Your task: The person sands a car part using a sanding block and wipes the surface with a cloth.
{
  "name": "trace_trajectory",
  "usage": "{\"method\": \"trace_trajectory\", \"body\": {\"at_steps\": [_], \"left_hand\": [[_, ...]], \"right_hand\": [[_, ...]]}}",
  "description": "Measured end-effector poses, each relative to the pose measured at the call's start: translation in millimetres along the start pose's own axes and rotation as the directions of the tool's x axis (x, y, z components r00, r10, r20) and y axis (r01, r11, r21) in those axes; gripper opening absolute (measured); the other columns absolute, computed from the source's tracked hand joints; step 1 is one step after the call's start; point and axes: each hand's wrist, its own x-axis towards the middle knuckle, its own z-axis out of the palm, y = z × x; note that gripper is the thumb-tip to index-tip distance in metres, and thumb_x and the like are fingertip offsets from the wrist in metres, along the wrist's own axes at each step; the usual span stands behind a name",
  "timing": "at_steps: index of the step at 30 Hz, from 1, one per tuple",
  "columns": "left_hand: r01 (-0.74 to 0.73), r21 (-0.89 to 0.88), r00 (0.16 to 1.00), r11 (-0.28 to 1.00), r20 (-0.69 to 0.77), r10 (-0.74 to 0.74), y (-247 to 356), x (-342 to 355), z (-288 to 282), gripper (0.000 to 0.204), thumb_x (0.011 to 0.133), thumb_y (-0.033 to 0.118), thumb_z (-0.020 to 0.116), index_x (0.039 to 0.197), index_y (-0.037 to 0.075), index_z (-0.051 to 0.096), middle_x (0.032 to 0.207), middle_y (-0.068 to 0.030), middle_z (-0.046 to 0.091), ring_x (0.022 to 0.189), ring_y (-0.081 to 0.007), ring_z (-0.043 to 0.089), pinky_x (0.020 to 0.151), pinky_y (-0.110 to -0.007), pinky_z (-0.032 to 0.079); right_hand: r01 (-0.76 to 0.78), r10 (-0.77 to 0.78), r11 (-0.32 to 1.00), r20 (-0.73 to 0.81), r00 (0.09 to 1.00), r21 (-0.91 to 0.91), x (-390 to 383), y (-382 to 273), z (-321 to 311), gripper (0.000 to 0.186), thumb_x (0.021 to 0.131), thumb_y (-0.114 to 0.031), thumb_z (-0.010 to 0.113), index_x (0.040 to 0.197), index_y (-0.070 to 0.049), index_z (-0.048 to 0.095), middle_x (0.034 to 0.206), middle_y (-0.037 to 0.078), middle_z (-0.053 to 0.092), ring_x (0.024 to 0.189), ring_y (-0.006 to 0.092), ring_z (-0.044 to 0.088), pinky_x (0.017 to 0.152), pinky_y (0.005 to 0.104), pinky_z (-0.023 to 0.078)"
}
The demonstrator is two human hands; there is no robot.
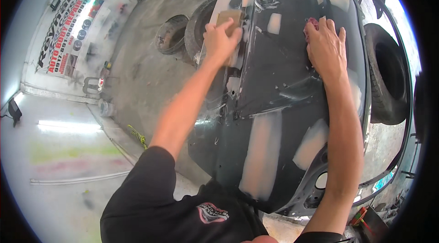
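Note:
A dark grey car body panel (286,89) with pale filler patches (261,153) lies in front of me. At its far left edge my left hand (222,39) is closed on a tan, flat sanding block (230,15), pressed to the panel. My right hand (327,46) rests on the panel's right side, its fingers around a crumpled reddish cloth (311,25). Part of the cloth is hidden under that hand. Small filler patches, one a pale square (274,24), sit between my hands. Whitish wet-looking smears mark the dark surface.
Beyond the panel's left edge, a worn tyre (196,28) and a wheel rim (170,35) lie on the concrete floor (137,69). Another tyre (386,73) stands close on the right. A printed banner (75,23) hangs on the left wall.

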Motion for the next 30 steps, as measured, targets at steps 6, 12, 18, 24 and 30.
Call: {"method": "trace_trajectory", "body": {"at_steps": [6, 12, 18, 24, 30], "left_hand": [[0.043, 0.032, 0.999, 0.999, -0.031, -0.043, 8, 34, -9, 0.051, 0.090, 0.049, 0.077, 0.135, 0.024, 0.074, 0.135, -0.0227, 0.053, 0.122, -0.0489, 0.055, 0.106, -0.057, 0.046], [0.039, 0.085, 0.999, 0.996, 0.001, -0.040, 9, 18, 4, 0.055, 0.089, 0.055, 0.077, 0.138, 0.029, 0.074, 0.137, -0.0229, 0.058, 0.128, -0.0433, 0.058, 0.108, -0.051, 0.048], [0.008, 0.079, 1.000, 0.997, -0.021, -0.006, 14, 46, -11, 0.051, 0.091, 0.049, 0.076, 0.136, 0.027, 0.074, 0.136, -0.0226, 0.053, 0.121, -0.0486, 0.055, 0.107, -0.058, 0.045], [0.000, -0.007, 1.000, 1.000, 0.011, 0.000, 13, 5, 2, 0.052, 0.090, 0.050, 0.076, 0.137, 0.026, 0.074, 0.137, -0.0254, 0.053, 0.124, -0.0510, 0.054, 0.107, -0.057, 0.046], [0.015, 0.123, 0.999, 0.992, -0.038, -0.011, 11, 41, -10, 0.054, 0.090, 0.053, 0.077, 0.136, 0.025, 0.074, 0.136, -0.0236, 0.057, 0.123, -0.0441, 0.059, 0.106, -0.051, 0.048]], "right_hand": [[0.029, -0.029, 0.999, -0.019, 0.999, -0.030, 3, -8, -6, 0.017, 0.098, -0.008, 0.062, 0.113, -0.005, 0.070, 0.118, 0.012, 0.066, 0.123, 0.0301, 0.061, 0.110, 0.0652, 0.045], [-0.016, 0.018, 0.999, 0.080, 0.997, -0.029, 3, -2, -4, 0.023, 0.092, -0.003, 0.068, 0.115, -0.005, 0.070, 0.120, 0.012, 0.066, 0.124, 0.0302, 0.061, 0.110, 0.0649, 0.044], [0.011, -0.011, 1.000, -0.006, 1.000, -0.009, 0, -11, -5, 0.029, 0.088, -0.001, 0.073, 0.116, -0.005, 0.070, 0.123, 0.012, 0.066, 0.126, 0.0302, 0.060, 0.112, 0.0645, 0.044], [-0.047, 0.047, 0.999, 0.127, 0.991, -0.002, 1, 0, -4, 0.029, 0.086, -0.001, 0.074, 0.114, -0.005, 0.070, 0.124, 0.012, 0.065, 0.129, 0.0308, 0.059, 0.113, 0.0646, 0.043], [0.004, -0.004, 1.000, 0.001, 1.000, -0.008, 4, -11, -2, 0.022, 0.090, -0.001, 0.068, 0.112, -0.005, 0.070, 0.120, 0.011, 0.065, 0.125, 0.0307, 0.060, 0.113, 0.0648, 0.043]]}}
